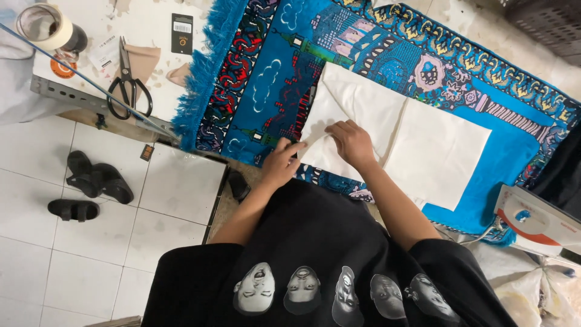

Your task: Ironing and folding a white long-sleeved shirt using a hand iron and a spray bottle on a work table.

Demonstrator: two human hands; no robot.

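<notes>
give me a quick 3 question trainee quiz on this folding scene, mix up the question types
1. True or false: both hands touch the white cloth.
2. Which tool lies on the white table top at upper left? A) hammer B) scissors C) stapler
3. Fill in: the iron stands to the person's ____ side.

Key
1. True: the left hand pinches the cloth's near corner and the right hand presses on it, over the blue patterned rug.
2. B, the black-handled scissors.
3. Right.
</notes>
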